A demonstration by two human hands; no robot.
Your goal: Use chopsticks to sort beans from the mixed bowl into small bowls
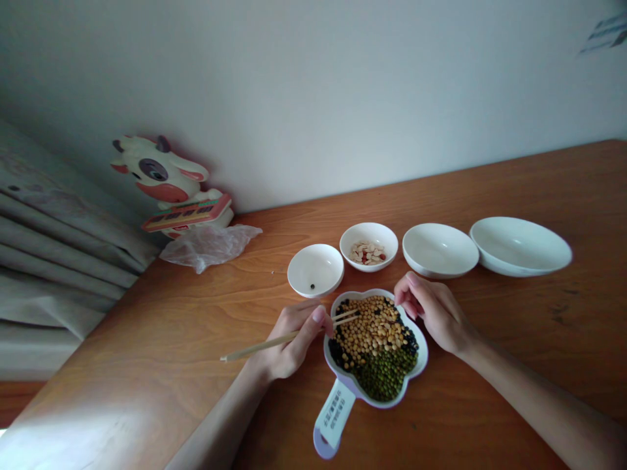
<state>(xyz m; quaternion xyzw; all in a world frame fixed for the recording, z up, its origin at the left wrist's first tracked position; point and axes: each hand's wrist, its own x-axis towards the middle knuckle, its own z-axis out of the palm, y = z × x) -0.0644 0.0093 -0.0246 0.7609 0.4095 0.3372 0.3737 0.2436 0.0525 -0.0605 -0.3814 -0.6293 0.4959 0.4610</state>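
We record our left hand (294,339) narrowly pinching slender wooden chopsticks (264,346), tips among yellow soybeans (372,333) in a white lobed dish (420,356), right hand (434,313) curled at its rim, grip unclear, one black bean (312,286) in a round white bowl (316,282) just beside

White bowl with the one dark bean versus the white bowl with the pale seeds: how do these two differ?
The bowl with the dark bean holds a single dark bean, while the bowl with the pale seeds holds a small heap of pale seeds with a few reddish bits. The first sits nearer the camera, the second farther back. Both are round, white and upright on the wooden table.
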